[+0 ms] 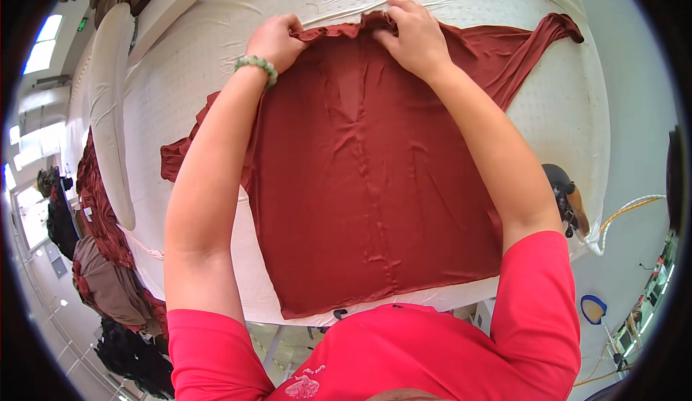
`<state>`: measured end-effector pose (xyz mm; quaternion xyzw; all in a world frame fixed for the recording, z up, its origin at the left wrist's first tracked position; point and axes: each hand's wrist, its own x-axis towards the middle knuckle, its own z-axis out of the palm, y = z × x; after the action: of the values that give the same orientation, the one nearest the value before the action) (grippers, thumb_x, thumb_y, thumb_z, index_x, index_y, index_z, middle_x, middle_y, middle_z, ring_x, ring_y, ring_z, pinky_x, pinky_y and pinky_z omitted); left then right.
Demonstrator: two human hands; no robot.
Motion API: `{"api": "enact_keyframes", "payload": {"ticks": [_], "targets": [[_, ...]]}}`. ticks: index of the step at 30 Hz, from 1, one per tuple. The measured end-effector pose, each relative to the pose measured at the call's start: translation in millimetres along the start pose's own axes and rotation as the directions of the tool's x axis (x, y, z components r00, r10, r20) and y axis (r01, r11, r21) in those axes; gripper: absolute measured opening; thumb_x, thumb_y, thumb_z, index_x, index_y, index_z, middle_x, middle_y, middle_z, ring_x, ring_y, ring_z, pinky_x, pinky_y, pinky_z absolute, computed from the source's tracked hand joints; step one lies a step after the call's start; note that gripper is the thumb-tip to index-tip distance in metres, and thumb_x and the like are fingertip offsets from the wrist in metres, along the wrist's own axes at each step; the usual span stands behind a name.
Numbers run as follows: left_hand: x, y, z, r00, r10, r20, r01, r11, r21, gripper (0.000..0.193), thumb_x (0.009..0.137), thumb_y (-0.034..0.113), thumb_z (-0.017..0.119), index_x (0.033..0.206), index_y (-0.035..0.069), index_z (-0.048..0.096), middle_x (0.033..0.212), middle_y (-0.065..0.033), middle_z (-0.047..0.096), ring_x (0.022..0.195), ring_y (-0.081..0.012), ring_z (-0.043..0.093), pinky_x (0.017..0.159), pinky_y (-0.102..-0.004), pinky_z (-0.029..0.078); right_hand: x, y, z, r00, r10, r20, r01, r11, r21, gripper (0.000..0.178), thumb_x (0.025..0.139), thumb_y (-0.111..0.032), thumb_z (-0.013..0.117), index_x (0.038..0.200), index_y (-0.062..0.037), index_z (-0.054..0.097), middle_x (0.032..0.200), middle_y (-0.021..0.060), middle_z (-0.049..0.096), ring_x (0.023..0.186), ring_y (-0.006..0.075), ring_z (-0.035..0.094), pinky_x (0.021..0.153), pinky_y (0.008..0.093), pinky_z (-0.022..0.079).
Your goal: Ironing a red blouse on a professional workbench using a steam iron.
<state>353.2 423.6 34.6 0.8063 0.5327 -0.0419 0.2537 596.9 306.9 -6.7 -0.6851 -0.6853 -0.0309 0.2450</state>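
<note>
A dark red blouse (432, 206) lies spread on a white padded ironing table (216, 26), its hem toward me and its collar at the far side. An open V-shaped slit runs down from the neckline. At the left end of the collar, my left hand (275, 40), with a green bead bracelet on the wrist, is closed on the cloth. My right hand (417, 34) pinches the collar farther right, thumb and fingers bent round the gathered edge. One sleeve stretches out to the far right; the other lies crumpled beyond my left forearm.
At the table's right edge stands an iron (566, 195) with a dark body, a wooden-coloured handle and a cord (631, 205). A long padded sleeve board (114, 112) rises on the left. Beyond it hang dark red and brown garments (108, 271).
</note>
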Motion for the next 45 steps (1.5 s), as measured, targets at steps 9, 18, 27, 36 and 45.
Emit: {"api": "enact_keyframes", "payload": {"ticks": [9,18,27,36,45], "targets": [[6.1,-18.6,32.6,0.937,0.088,-0.338,-0.052,0.992,0.117,0.029,0.089,0.025,0.068,0.112,0.009,0.06,0.09,-0.016,0.071,0.086,-0.0367,0.068,0.079,-0.0461,0.053,19.3,4.3,27.9,0.985,-0.049,-0.166,0.072,0.988,0.135,0.015,0.088,-0.019,0.072,0.099,-0.0097,0.067,0.103,0.0037,0.068,0.099,0.0289,0.062,0.088,0.0421,0.047],[-43.7,-3.1,-2.5,0.694,0.509,-0.509,-0.412,0.861,0.3,0.035,0.09,0.018,0.067,0.124,0.011,0.061,0.11,-0.0119,0.067,0.095,-0.0337,0.067,0.081,-0.0449,0.054,9.5,-23.3,-34.2,0.98,-0.191,-0.056,0.198,0.964,0.178,0.021,0.089,-0.02,0.068,0.107,-0.0098,0.067,0.1,0.006,0.07,0.096,0.0283,0.066,0.084,0.04,0.052],[-27.3,9.4,27.2,0.871,0.378,-0.312,-0.377,0.924,0.065,0.018,0.088,0.016,0.07,0.103,0.008,0.066,0.11,-0.0099,0.065,0.093,-0.0338,0.066,0.082,-0.0444,0.054,22.7,-21.2,0.5,0.964,-0.166,0.21,0.098,0.948,0.302,0.023,0.094,-0.022,0.062,0.114,-0.0117,0.065,0.095,0.0068,0.071,0.093,0.0271,0.069,0.078,0.0418,0.055],[-60.2,27.5,56.4,0.734,0.495,-0.465,-0.501,0.857,0.121,0.022,0.09,0.018,0.069,0.111,0.012,0.065,0.117,-0.0102,0.063,0.095,-0.032,0.067,0.084,-0.0431,0.055,-7.0,-41.1,-0.5,0.989,-0.145,0.007,0.139,0.962,0.235,0.024,0.093,-0.02,0.062,0.114,-0.0093,0.063,0.109,0.0077,0.068,0.105,0.0277,0.066,0.083,0.0411,0.053],[-91.7,30.2,71.1,0.557,0.759,-0.336,-0.642,0.65,0.406,0.036,0.093,0.021,0.067,0.128,0.015,0.063,0.124,-0.0123,0.064,0.114,-0.0359,0.061,0.095,-0.0445,0.052,-264.7,-143.7,-93.6,0.781,-0.384,0.493,0.126,0.869,0.478,0.075,0.083,-0.038,0.073,0.141,0.0032,0.049,0.155,0.0207,0.04,0.148,0.0342,0.032,0.121,0.0502,0.027]]}}
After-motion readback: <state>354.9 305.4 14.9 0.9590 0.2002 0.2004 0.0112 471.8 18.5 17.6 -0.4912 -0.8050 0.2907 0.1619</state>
